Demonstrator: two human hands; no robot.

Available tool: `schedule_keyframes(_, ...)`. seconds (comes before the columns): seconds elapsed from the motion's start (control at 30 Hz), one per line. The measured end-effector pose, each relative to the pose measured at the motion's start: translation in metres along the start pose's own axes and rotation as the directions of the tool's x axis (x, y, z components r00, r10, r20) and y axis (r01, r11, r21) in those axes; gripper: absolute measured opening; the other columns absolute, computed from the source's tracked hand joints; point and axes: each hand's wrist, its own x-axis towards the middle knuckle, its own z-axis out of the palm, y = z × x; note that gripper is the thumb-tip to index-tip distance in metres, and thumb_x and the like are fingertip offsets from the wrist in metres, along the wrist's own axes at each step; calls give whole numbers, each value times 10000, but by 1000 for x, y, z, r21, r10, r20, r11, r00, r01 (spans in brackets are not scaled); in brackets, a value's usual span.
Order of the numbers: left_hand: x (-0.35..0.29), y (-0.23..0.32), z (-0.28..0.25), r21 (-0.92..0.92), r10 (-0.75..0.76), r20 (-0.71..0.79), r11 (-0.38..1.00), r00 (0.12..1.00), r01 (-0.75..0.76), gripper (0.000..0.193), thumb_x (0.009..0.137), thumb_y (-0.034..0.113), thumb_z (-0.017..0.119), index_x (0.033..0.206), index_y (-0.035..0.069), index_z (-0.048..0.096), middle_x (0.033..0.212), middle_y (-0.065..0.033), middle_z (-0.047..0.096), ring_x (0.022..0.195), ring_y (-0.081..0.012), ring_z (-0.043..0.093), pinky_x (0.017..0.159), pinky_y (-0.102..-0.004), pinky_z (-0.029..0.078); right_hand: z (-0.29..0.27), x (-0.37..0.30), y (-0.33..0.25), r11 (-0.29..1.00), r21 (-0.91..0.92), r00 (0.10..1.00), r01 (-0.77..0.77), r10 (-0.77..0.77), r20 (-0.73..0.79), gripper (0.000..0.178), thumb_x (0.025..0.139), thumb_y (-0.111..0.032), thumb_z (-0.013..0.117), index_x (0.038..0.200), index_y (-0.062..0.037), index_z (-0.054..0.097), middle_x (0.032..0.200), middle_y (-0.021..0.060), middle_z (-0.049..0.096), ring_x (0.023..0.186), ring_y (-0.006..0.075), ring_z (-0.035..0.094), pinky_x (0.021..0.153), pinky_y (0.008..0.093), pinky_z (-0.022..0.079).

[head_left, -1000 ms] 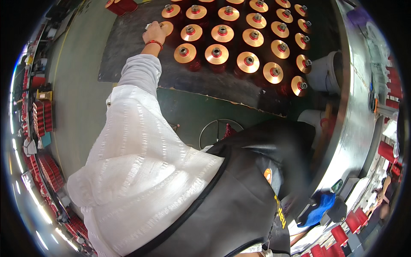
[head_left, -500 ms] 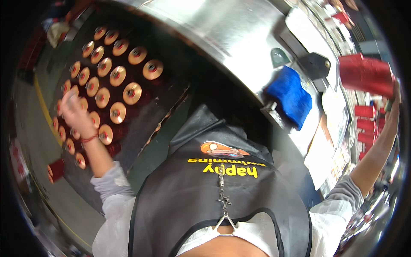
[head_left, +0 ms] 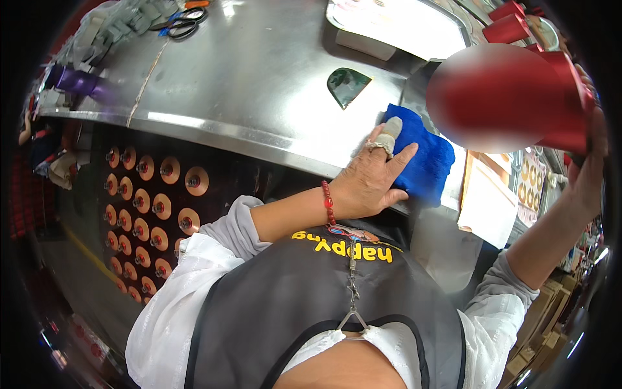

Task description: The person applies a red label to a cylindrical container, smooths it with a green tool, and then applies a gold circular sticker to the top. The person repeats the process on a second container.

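Note:
My left hand (head_left: 369,175) rests at the near edge of a blue cloth (head_left: 424,159), its thumb and fingers stretched apart, with pale coverings on some fingers. Raised at the far right, my right hand (head_left: 591,159) grips a red metallic cylinder (head_left: 564,97) by its right end. A blurred patch covers the left part of that cylinder, so its shape there cannot be made out. The cloth lies on the steel worktable (head_left: 259,84), below a dark green, fan-shaped piece (head_left: 348,87).
Rows of upright pieces with copper-coloured discs (head_left: 159,204) stand low to my left. Black-handled scissors (head_left: 184,24) lie on the table's far side. More red cylinders (head_left: 505,29) are at the far right. Papers (head_left: 486,207) lie beside the cloth; cardboard boxes (head_left: 544,311) sit lower right.
My left hand has moved from above the copper-disc rows rightward to the blue cloth. The view has turned, and the red cylinder, still in my right hand, now appears larger and further left.

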Motion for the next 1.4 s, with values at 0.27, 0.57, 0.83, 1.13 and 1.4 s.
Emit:
schedule_keyframes(0.27,33,-78,-68,652,-343,157,740,926,163,545,974,348,547,1428,62,454,1285,-258,580,1412,-413,330,1154,-595,229,49,-28,0,971,140,977,194,-205,66,289,939,-140,691,1181,16,671,1164,127,696,1073,193,650,980,312,490)
schedule_keyframes(0.57,26,-24,-106,-481,-127,-267,877,955,-18,888,919,598,613,1512,5,317,1407,-199,502,1331,-333,466,1108,-457,362,165,-66,-6,975,-49,961,218,-206,184,345,782,-200,822,997,3,645,1098,153,653,974,272,643,822,343,517)
schedule_keyframes(0.83,41,11,-69,-425,-161,-435,904,886,-45,946,814,632,730,1433,20,361,1327,-142,516,1196,-221,551,1011,-355,479,155,-82,3,980,62,965,187,-195,177,279,864,-146,733,1085,-19,620,1064,161,634,1013,359,616,841,388,520)
schedule_keyframes(1.13,51,3,-81,-682,-237,-236,731,942,13,1065,734,578,825,1478,6,323,1325,-124,544,1190,-199,580,1036,-364,475,18,-104,82,993,-112,971,-22,48,235,393,877,123,415,1161,20,666,1358,141,591,1248,236,571,919,278,484)
schedule_keyframes(1.4,53,15,-101,-658,-228,-167,750,959,64,895,812,464,743,1458,-38,381,1454,-191,460,1269,-243,535,1087,-385,420,17,-16,185,916,-391,953,87,38,302,259,899,49,486,1054,29,691,1091,175,660,972,333,655,877,369,501)
